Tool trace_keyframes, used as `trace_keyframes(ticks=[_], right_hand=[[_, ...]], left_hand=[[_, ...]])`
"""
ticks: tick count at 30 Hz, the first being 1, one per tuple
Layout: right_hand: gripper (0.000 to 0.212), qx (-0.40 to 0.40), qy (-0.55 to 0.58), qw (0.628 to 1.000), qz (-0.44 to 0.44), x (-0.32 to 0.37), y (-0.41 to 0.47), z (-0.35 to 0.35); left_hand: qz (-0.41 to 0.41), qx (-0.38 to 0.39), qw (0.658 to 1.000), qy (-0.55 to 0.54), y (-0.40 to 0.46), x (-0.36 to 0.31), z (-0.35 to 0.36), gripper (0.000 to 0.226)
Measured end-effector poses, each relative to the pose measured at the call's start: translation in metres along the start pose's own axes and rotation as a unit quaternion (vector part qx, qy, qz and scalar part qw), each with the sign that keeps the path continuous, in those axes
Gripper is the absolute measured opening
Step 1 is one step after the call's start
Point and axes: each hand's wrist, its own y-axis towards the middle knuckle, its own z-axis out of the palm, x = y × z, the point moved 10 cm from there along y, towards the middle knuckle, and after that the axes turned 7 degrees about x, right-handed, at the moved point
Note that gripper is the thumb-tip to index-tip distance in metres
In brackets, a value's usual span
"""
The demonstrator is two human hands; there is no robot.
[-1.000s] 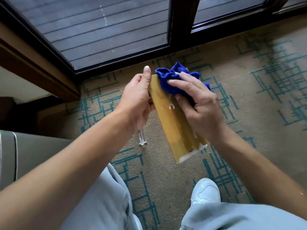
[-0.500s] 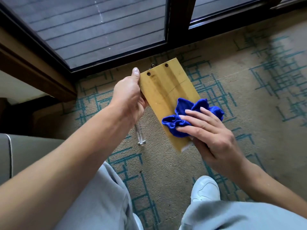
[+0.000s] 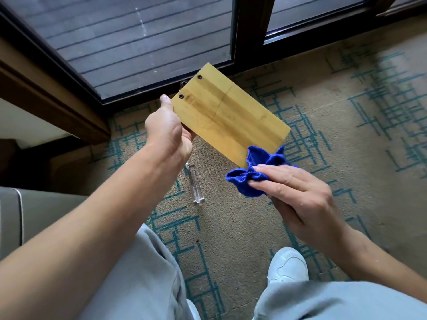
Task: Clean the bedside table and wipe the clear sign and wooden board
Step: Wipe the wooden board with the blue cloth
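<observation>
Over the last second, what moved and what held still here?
The right hand dragged the blue cloth from the wooden board's top end down past its bottom corner, and the board turned face-on. The left hand kept gripping the board; the clear sign still hangs below.

Both hands point(image 3: 169, 132) point(image 3: 298, 195) raised, fingers curled

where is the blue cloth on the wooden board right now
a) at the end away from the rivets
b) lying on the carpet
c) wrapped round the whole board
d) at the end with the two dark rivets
a: the right hand holds the blue cloth at the wooden board's lower end, opposite the two dark rivets, while the left hand grips the board's side.
</observation>
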Motion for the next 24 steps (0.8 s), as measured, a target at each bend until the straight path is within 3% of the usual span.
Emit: trace_keyframes(ticks=[3,7,11,14,21,23,24], right_hand=[[0.028,0.007,0.042,0.999,0.022,-0.006,0.001,0.003],[0.031,-0.100,0.050,0.985,0.129,-0.037,0.005,-0.030],[0.030,-0.174,0.119,0.946,0.247,-0.088,0.018,-0.046],[0.029,-0.140,0.131,0.942,0.275,-0.095,0.027,-0.030],[0.026,-0.033,0.179,0.960,0.212,-0.062,0.022,0.026],[0.027,-0.077,0.250,0.929,0.263,-0.075,0.009,0.026],[0.029,-0.119,0.309,0.892,0.309,-0.088,0.000,0.024]], left_hand=[[0.001,-0.002,1.000,-0.013,0.003,-0.003,0.002,0.034],[-0.007,0.019,1.000,0.015,-0.001,0.002,0.008,0.032],[-0.020,0.074,0.997,0.001,-0.006,0.007,0.022,0.039],[-0.020,0.102,0.994,-0.018,-0.009,0.006,0.032,0.046],[-0.023,0.137,0.989,-0.041,-0.009,0.003,0.039,0.051],[-0.013,0.148,0.988,-0.049,-0.009,0.000,0.042,0.050],[-0.009,0.153,0.987,-0.055,-0.009,-0.002,0.043,0.050]])
